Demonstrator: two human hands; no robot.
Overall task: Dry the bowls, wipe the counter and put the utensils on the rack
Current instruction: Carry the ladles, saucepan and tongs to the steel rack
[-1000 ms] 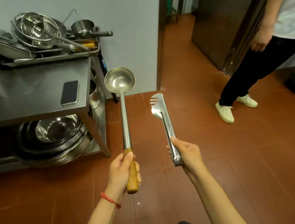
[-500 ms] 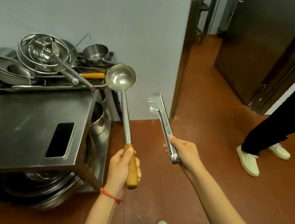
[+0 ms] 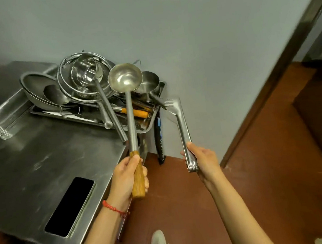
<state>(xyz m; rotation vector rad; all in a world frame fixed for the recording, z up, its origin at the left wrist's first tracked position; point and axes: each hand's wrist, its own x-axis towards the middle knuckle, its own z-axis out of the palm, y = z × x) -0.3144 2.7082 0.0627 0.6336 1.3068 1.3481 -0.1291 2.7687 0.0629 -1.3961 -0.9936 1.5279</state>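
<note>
Head view shows the left hand (image 3: 128,178) wrapped round the wooden handle of a steel ladle (image 3: 125,81), fingers curled tight on the wood; the right hand (image 3: 203,160) closes on the hinge end of a pair of steel tongs (image 3: 180,123), their arms pressed together in that grip. Both utensils stand nearly upright with long axes running away from the person, working ends up and forward; the ladle's bowl overlaps, in this view, the rack tray (image 3: 86,118) piled with strainers, pans and a small saucepan (image 3: 149,81), while the tongs' forked tip sits just right of the tray's corner, off the bench edge. The rack lies ahead and to the left of both hands, so the left hand with the ladle is the nearer one (my reading is that the ladle goes down first, handle toward the person, laid along the other long handles). The tongs would need to swing left across the corner; the heap looks loosely stacked, so a nudge could shift it. The bench (image 3: 38,157) is bare scratched steel with a dark phone (image 3: 70,207) lying near its front edge and stacked trays (image 3: 3,113) at the left; behind is a grey wall, below a red-brown tiled floor, a doorway frame at right.
</note>
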